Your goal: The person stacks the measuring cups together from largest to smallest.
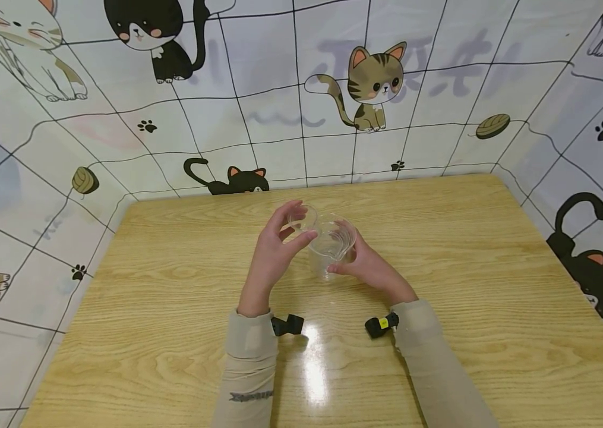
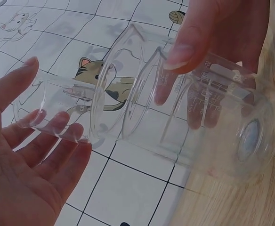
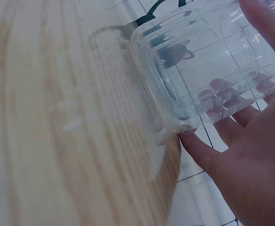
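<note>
In the head view my left hand (image 1: 273,246) holds a small clear beaker (image 2: 52,101) between thumb and fingers, near the rims of larger ones. My right hand (image 1: 372,268) grips a large clear beaker (image 1: 324,266) round its side, with thumb and fingers spread apart. Inside the large beaker sits at least one other beaker, its rim showing in the left wrist view. White graduation marks are printed on the walls. In the right wrist view the base of the large beaker (image 3: 213,61) is close over the wood; I cannot tell whether it touches.
A wooden table (image 1: 173,297) lies under both hands. White cloth walls (image 1: 269,71) printed with grid lines and cartoon cats stand behind and at both sides. Each wrist carries a small black camera (image 1: 381,325).
</note>
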`<state>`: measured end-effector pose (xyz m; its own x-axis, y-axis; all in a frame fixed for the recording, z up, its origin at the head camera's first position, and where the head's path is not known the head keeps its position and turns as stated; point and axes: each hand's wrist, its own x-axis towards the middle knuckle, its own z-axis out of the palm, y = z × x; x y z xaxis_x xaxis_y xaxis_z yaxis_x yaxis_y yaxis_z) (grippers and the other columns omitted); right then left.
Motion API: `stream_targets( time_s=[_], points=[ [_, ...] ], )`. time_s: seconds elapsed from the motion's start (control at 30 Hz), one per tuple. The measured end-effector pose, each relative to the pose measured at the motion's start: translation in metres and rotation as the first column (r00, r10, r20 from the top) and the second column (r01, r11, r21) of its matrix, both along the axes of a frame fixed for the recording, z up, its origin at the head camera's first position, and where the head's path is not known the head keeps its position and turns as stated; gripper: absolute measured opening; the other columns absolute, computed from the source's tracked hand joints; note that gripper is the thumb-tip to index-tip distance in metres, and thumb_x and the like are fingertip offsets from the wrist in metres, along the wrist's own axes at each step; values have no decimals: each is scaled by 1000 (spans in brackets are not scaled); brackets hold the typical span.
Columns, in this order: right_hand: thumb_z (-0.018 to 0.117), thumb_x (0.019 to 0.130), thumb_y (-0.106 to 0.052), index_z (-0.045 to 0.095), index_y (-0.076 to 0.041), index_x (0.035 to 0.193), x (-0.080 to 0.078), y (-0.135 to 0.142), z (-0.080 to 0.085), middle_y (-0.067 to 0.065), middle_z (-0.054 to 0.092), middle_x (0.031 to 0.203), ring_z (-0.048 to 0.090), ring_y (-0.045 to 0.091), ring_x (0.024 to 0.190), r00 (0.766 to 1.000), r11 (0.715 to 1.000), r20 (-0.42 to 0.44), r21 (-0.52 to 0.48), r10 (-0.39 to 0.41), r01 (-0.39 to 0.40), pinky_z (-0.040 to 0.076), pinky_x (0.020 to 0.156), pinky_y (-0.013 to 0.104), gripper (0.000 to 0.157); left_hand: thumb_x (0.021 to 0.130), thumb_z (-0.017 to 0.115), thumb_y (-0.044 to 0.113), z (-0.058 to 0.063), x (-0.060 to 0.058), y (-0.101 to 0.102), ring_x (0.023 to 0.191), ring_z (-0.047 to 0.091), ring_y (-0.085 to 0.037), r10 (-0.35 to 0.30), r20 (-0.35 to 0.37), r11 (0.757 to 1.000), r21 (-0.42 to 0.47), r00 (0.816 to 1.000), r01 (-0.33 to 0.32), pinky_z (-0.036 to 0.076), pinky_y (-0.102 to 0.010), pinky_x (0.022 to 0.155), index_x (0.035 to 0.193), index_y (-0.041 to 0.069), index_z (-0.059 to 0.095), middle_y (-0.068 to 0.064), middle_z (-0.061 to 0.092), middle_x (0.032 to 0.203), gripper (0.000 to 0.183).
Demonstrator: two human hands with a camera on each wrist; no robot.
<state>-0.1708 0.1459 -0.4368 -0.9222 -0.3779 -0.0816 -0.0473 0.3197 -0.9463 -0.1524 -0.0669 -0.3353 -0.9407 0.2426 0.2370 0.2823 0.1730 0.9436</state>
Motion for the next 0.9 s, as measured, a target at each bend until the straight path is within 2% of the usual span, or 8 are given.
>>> stream_targets(
  time_s=[0.13,0.3,0.53,0.73,0.9],
  points=[
    [76,75,-31,7,-43,143,1,0,1,-1,19,151,19,26,138,1000,1000,1,-5,2,-2,15,108,56,98,83,68,14,-1,0,3,120,46,-26,-14,-2,1000,0,1000,14,39,-41,101,134,6,42,-14,52,127,58],
    [76,75,-28,6,-42,143,1,0,0,1,20,151,21,26,137,1000,1000,2,-2,1,-1,17,109,55,98,83,68,16,0,1,8,120,47,-24,-16,9,998,-60,1000,17,38,-41,102,134,8,42,-11,53,128,58],
    [76,76,-26,7,-43,142,-1,0,-2,0,21,150,25,27,136,1000,1000,4,-22,10,-10,22,107,54,98,81,71,27,-29,-14,7,120,46,-14,-5,-5,997,-77,1000,4,37,-42,102,135,22,43,1,53,128,61],
    [76,75,-27,8,-44,142,-1,-1,0,-2,21,150,24,27,136,1000,1000,3,-17,11,-10,22,107,54,97,79,70,37,-31,-13,7,118,47,-7,4,-22,995,-104,1000,-6,39,-36,100,131,31,45,13,52,126,57],
    [76,75,-29,8,-45,141,0,-1,1,-1,21,150,22,27,137,1000,1000,-1,-3,8,-8,20,107,56,97,79,70,40,-32,-13,6,119,46,-7,3,-25,991,-130,1000,-6,40,-33,98,131,31,46,15,50,128,58]
  ],
)
